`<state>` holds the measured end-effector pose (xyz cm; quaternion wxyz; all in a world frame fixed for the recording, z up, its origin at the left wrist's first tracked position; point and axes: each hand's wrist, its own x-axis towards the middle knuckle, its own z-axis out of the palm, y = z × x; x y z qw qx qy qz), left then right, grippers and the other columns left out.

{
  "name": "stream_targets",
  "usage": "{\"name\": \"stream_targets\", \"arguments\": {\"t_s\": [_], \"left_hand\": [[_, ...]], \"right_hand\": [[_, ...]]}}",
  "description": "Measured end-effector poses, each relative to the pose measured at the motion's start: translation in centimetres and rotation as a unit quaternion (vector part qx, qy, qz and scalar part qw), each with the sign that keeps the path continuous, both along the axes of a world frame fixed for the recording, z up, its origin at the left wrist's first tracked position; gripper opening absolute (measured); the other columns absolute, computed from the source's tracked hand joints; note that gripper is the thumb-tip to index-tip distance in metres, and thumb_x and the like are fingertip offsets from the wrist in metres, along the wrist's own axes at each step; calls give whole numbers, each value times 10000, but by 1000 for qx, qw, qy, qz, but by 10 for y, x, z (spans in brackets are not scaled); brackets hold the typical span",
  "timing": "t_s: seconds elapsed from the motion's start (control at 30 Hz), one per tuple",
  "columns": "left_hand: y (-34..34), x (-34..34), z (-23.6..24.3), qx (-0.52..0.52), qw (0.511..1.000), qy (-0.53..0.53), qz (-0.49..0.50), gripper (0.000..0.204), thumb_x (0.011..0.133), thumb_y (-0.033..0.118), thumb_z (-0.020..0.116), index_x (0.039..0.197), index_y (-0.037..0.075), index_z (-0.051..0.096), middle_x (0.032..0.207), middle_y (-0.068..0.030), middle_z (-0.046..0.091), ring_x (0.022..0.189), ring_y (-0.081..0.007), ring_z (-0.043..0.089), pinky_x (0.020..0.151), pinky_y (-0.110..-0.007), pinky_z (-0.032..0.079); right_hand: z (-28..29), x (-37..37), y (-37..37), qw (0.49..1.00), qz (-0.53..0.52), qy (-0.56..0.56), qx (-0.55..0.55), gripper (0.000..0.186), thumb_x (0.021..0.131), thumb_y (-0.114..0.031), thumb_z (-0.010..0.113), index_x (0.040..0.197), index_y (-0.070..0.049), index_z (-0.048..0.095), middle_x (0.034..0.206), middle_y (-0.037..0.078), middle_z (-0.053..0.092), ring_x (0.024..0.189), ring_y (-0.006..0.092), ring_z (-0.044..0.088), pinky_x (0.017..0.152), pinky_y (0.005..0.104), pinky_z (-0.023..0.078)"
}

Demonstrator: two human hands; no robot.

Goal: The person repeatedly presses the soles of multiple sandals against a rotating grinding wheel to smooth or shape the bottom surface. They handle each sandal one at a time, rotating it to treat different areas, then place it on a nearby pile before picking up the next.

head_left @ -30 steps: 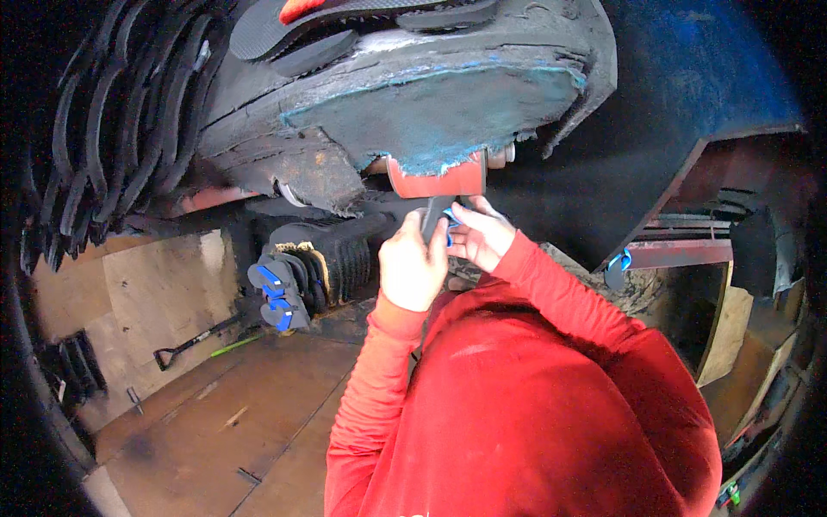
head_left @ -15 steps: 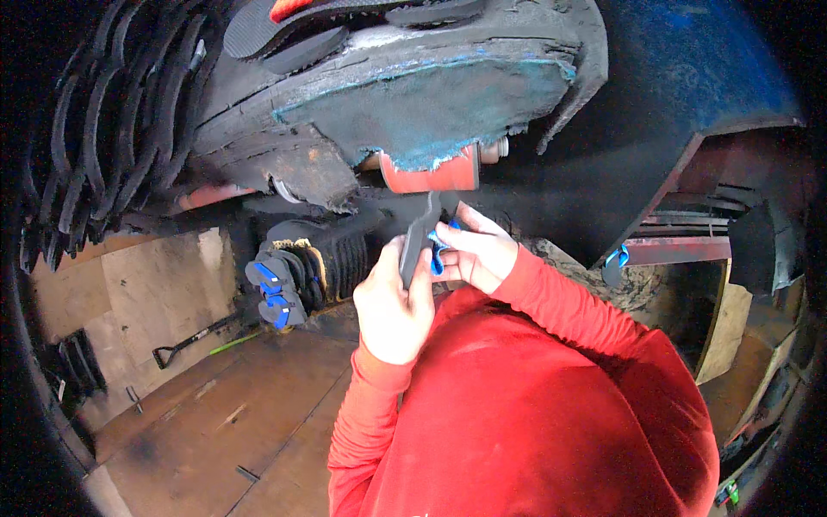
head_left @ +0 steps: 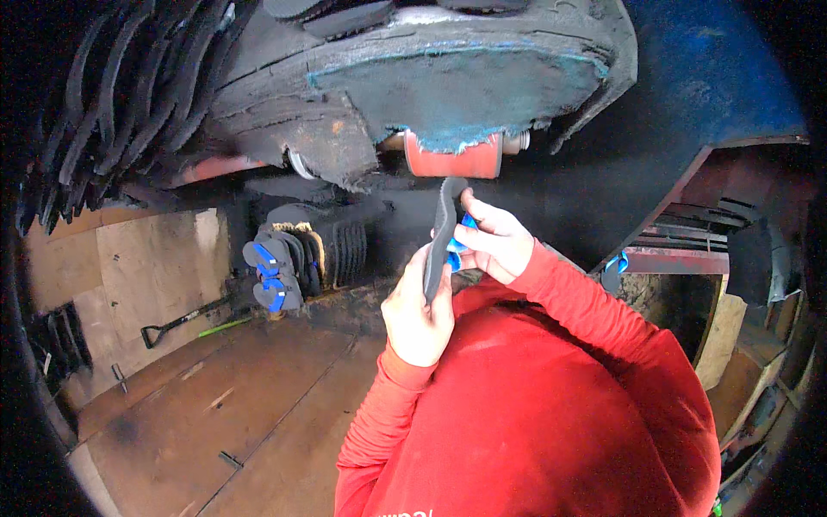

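The left hand has its grip clenched around the lower end of a dark grey rubber sandal sole, held upright on edge in front of the red-sleeved chest. The right hand grasps the same sole near its upper part, fingers pinching the blue strap on its far side. The sole's tip sits just below a red cylindrical roller mounted under a large worn slab of black and teal foam. To the left, a stack of finished dark sandals with blue straps stands on edge on the wooden floor. A black-handled shovel lies beyond it.
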<state>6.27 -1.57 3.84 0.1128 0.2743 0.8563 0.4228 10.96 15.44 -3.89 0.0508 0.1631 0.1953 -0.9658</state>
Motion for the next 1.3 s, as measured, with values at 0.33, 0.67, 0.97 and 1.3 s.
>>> {"name": "stream_targets", "arguments": {"t_s": [0.33, 0.67, 0.97, 1.3], "left_hand": [[27, -51, -51, 237, 895, -366, -89, 649, 922, 91, 688, 1477, -42, 379, 1438, -138, 486, 1272, -196, 492, 1044, -315, 422], [63, -74, -41, 42, 927, -367, -70, 430, 933, 91, 648, 1339, -21, 564, 1164, -51, 645, 1036, -107, 586, 917, -257, 474], [47, -41, -63, 321, 828, -460, -17, 622, 902, 25, 654, 1469, -35, 406, 1428, -123, 528, 1257, -166, 526, 1069, -295, 398], [61, -60, -37, 11, 999, -35, 20, 316, 955, 269, 650, 1153, 30, 707, 1006, -160, 738, 893, -175, 723, 799, -305, 547]], "right_hand": [[-11, 4, -5, 952, 25, 43, 301, 965, 894, 89, 633, 1601, -128, 13, 1369, 69, 489, 1195, 145, 523, 1042, 305, 444], [-8, -10, 7, 966, 35, -19, 254, 943, 843, 11, 747, 1572, -14, 150, 1224, 42, 574, 1069, 118, 552, 918, 292, 508], [-27, 7, 6, 703, -39, 102, 703, 1046, 679, -265, 892, 1529, -43, 323, 1392, 262, 512, 1266, 380, 548, 1045, 385, 459], [-21, -4, -6, 944, 71, 46, 320, 802, 795, 35, 771, 1482, -49, 367, 1381, 73, 515, 1240, 195, 522, 1060, 367, 459]]}}
